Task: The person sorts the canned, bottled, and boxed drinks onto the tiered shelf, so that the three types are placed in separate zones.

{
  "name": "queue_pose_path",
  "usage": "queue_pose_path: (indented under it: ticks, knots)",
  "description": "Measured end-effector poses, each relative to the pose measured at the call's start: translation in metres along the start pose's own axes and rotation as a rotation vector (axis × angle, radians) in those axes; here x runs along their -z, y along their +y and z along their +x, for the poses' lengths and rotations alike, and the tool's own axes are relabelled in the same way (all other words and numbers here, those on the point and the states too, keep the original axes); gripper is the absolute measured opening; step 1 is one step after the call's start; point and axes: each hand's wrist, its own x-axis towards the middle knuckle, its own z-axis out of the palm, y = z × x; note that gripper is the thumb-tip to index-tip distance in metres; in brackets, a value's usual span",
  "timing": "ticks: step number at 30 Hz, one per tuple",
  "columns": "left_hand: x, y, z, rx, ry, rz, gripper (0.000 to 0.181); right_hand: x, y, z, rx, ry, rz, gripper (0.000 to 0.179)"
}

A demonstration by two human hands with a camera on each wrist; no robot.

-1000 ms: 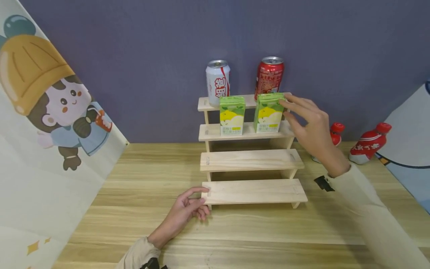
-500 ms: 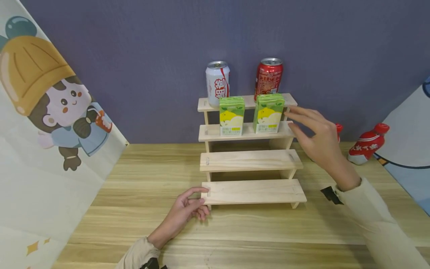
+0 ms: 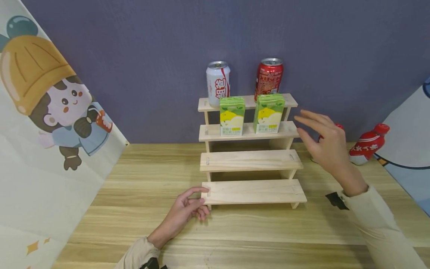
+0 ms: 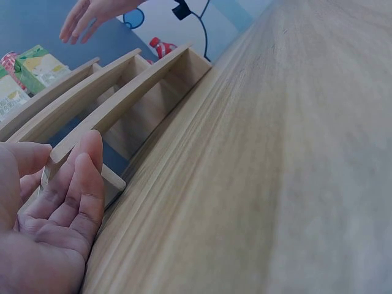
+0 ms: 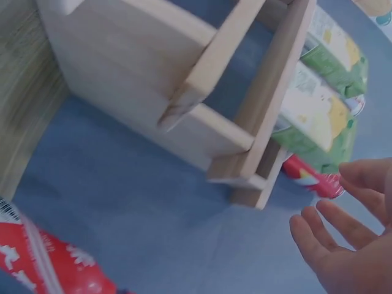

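Note:
A stepped wooden shelf rack point(image 3: 254, 191) stands against the wall. Thumb and fingers of my left hand point(image 3: 181, 212) pinch the left end of its lowest board; the left wrist view shows this grip close up. My right hand point(image 3: 325, 144) hovers to the right of the rack, fingers spread and holding nothing. On the second board from the top stand two green-and-yellow juice boxes, a left juice box point(image 3: 231, 117) and a right juice box point(image 3: 268, 115). Behind them, a white can point(image 3: 217, 84) and a red can point(image 3: 270, 76) stand upright on the top board.
To the right of the rack, a red-capped bottle point(image 3: 368, 145) leans on the wood-grain table point(image 3: 141, 194). Another red bottle point(image 3: 339, 127) is mostly hidden behind my right hand. A dark wall point(image 3: 151, 74) rises behind, with a cartoon-printed panel point(image 3: 87, 168) at left.
My right hand has left the right juice box and drawn away to the right. The juice box stays upright on its board. My left hand keeps its place.

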Motion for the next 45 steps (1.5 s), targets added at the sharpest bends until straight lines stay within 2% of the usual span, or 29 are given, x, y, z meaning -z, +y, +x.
queue_pose_path:
  ticks: [5,17,30,36,42,45]
  knots:
    - [0.001,-0.001,0.0,0.003,-0.004,-0.007,0.041,0.004,0.018,-0.009,-0.057,0.001,-0.029,0.04]
    - [0.0,-0.001,0.0,-0.001,-0.005,-0.019,0.041,0.009,0.064,-0.028,-0.271,-0.036,-0.113,0.041]
    - [0.001,0.0,0.0,-0.005,-0.001,-0.017,0.041,0.012,0.093,-0.038,-0.391,-0.082,-0.165,0.055]
    - [0.002,0.001,-0.001,-0.012,-0.006,-0.014,0.041,0.013,0.105,-0.045,-0.476,-0.161,-0.158,0.068]
    - [0.002,0.001,0.0,-0.015,-0.015,-0.017,0.04,0.013,0.117,-0.057,-0.496,-0.237,-0.232,0.075]
    - [0.002,0.0,0.001,-0.019,-0.017,-0.016,0.041,0.011,0.123,-0.063,-0.527,-0.266,-0.225,0.081]
